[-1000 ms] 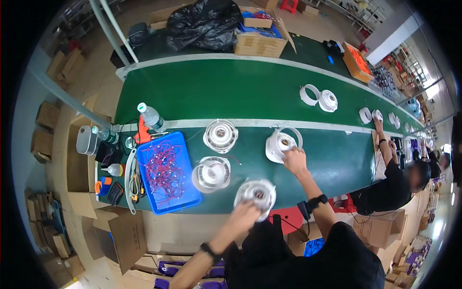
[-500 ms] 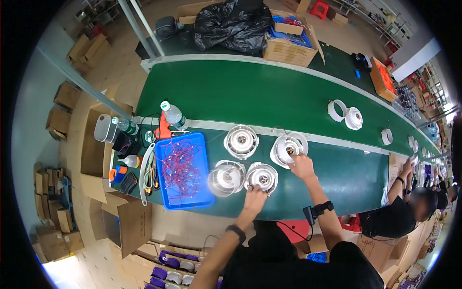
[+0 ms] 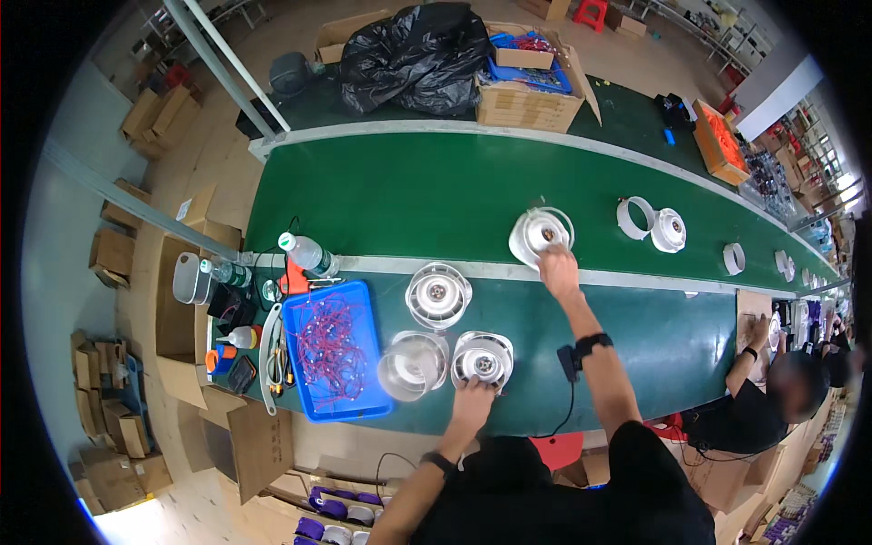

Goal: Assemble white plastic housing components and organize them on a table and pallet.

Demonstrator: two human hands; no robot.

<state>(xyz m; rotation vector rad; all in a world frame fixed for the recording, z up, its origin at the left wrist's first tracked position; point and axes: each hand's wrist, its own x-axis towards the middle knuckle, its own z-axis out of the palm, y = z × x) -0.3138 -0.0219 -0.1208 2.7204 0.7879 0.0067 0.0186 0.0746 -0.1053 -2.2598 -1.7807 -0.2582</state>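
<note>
My right hand [image 3: 559, 270] reaches forward and grips the near edge of a white round fan-like housing [image 3: 531, 238] on the green belt. A thin white ring stands around this housing's top. Nearer to me, my left hand [image 3: 473, 402] has its fingers closed on the front edge of a second white housing [image 3: 495, 351], which sits on the bench. To the left of that one is another housing with a clear cylinder [image 3: 405, 371] leaning over it. A further white housing [image 3: 438, 295] with a ribbed rim lies behind them.
On the left are a blue tray [image 3: 368, 363] of red wires, an orange glue gun [image 3: 294, 279], plastic bottles [image 3: 312, 255] and hand tools. A ring [image 3: 635, 218] and another housing [image 3: 669, 231] lie farther right on the belt [image 3: 409, 191]. A co-worker [image 3: 754, 409] sits at the right.
My right hand has carried its housing from the bench forward onto the green belt. My left hand stays at the near housing. The view has shifted slightly.
</note>
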